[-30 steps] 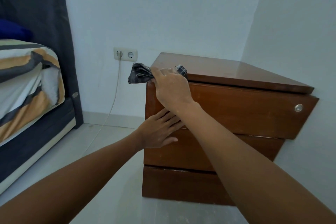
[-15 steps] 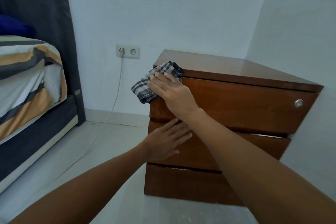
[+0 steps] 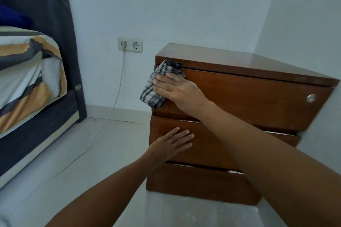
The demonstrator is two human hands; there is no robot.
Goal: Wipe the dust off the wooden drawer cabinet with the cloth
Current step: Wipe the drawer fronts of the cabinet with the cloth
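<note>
Right hand [image 3: 177, 90] first: I see it laid flat, fingers straight and together, pressing a checked grey-and-white cloth [image 3: 156, 86] against the top drawer front [image 3: 249, 97] at its left end. Part of that cloth sticks out past the fingertips toward 9 o'clock, over the cabinet's left edge, and its upper fold reaches the lip under the top panel [image 3: 230, 61].

My left hand [image 3: 169, 143] sits at 6 o'clock from the right one, palm down, fingers straight and slightly spread, resting on the middle drawer front [image 3: 208, 149]. It holds nothing.

From where I watch, the wooden drawer cabinet [image 3: 203, 182] stands in the room's corner, its right side close against the wall at 3 o'clock. It has three drawer fronts stacked, and a round metal knob [image 3: 311, 98] sits near the right end of the top one. Pale chipped edges show along the gaps between the drawers.

At 10 o'clock from the cabinet a double wall socket [image 3: 130, 44] carries one plug, and a white cable [image 3: 118, 88] drops from it to the tiled floor [image 3: 110, 153]. Farther toward 9 o'clock is a bed [image 3: 27, 72] with striped bedding against a dark headboard [image 3: 60, 24].
</note>
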